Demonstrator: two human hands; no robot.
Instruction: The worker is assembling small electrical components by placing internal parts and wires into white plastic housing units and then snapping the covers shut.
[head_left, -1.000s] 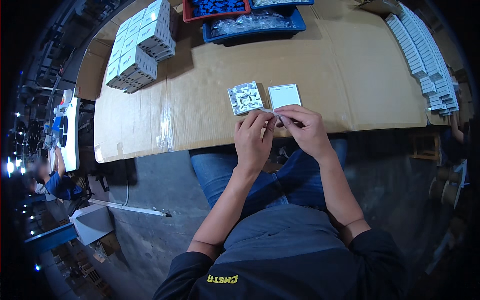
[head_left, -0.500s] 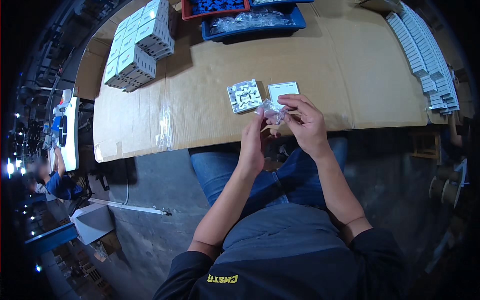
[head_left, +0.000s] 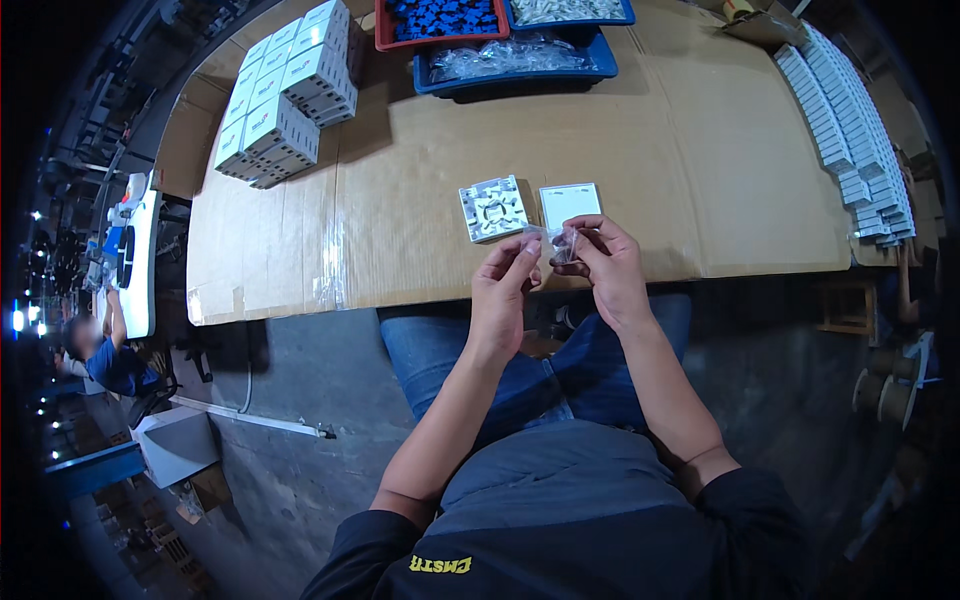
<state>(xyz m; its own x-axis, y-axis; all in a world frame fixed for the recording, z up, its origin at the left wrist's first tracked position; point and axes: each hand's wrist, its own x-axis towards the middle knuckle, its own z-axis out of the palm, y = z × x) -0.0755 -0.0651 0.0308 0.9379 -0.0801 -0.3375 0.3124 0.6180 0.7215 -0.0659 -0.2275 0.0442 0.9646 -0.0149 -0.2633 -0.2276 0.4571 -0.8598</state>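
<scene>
Between my two hands, just above the table's near edge, is a small clear plastic bag [head_left: 566, 243]; its contents are too small to make out. My left hand [head_left: 505, 285] pinches one side of it between thumb and fingers. My right hand [head_left: 612, 265] grips the other side, fingertips pressed together. Beyond my left hand lies an open square white plastic box [head_left: 493, 209] with moulded parts inside. Next to it, beyond my right hand, lies a flat square white cover [head_left: 568, 204].
Stacked white boxes [head_left: 270, 105] stand at the table's far left. A red bin [head_left: 440, 40] of blue pieces, a blue bin [head_left: 520, 85] of clear bags and another blue bin [head_left: 572, 20] sit at the back. Rows of white pieces [head_left: 845, 130] line the right. A person [head_left: 115, 360] sits far left.
My hands have drawn slightly nearer to me, still on the clear bag. My fingers have shifted to pinch its two sides. The view has tilted a little.
</scene>
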